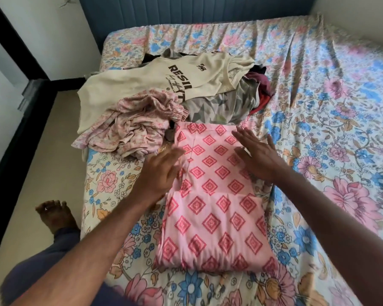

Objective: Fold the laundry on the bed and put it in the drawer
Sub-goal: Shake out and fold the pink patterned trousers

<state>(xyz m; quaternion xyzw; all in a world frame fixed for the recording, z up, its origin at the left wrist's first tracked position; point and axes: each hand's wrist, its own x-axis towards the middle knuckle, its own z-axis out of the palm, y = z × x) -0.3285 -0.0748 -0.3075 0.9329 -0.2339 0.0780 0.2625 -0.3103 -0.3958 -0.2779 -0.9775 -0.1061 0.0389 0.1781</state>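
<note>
The bed [318,111] is covered by a floral sheet and fills most of the view, with a blue padded headboard [186,12] at its far edge. Toward the bed's left edge, a heap of unfolded laundry is piled: a cream T-shirt [128,85] with black lettering is spread on top, a crumpled pale pink floral garment [135,124] lies at the heap's near-left side, a grey star-print garment [219,107] is seen beside it, and dark and maroon pieces [261,82] are tucked at the heap's right side.

Nearer the bed's front edge, a pink garment with red diamond pattern [212,195] is laid flat in a folded, roughly rectangular shape, its far end touching the heap.

The left hand [161,171] is held at the garment's left border, fingers straight and spread, partly blurred; whether the cloth is actually touched cannot be told. The right hand [259,153] is laid flat on the garment's upper right part, fingers straight and spread, nothing being pinched.

A bare foot [53,213] is seen on the floor [31,168] beside the bed's left edge.
</note>
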